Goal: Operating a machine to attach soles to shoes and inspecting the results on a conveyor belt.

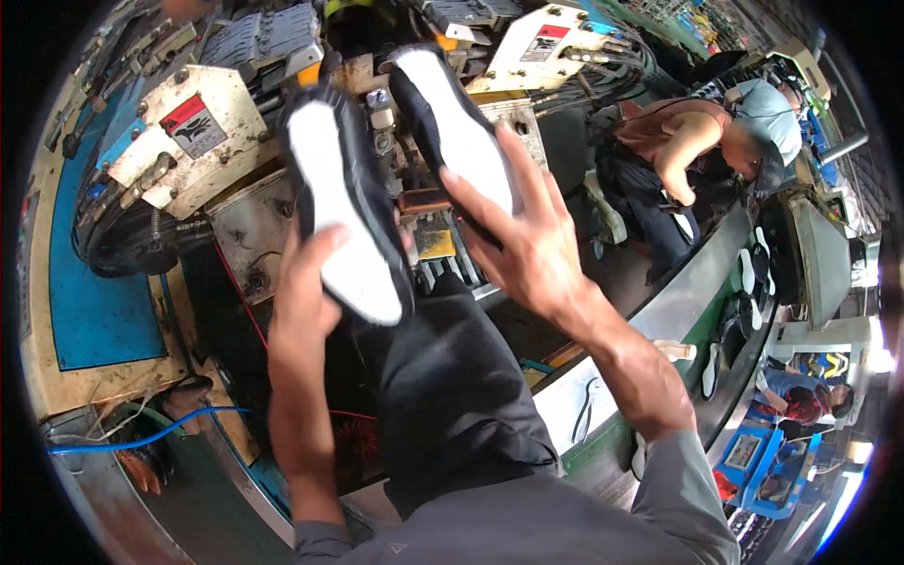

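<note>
Two black shoes with white bottoms face up in front of me, over the machine. My left hand [306,292] is closed round the heel end of the left shoe [328,169], its thumb lying on the white bottom. The right shoe [452,113] points away from me, with its toe end near the machine. Gripping its heel end is my right hand [532,235], thumb on one side and fingers on the other. The shoes are apart from each other. Fingers under the left shoe are mostly hidden.
Worn machine plates [212,141] with warning labels flank the shoes. On the right runs a conveyor [692,325] carrying several black-and-white shoes [749,311]. Beyond it a co-worker [683,146] bends over a shoe. A blue hose [151,444] crosses at lower left; a blue crate [753,471] stands far right.
</note>
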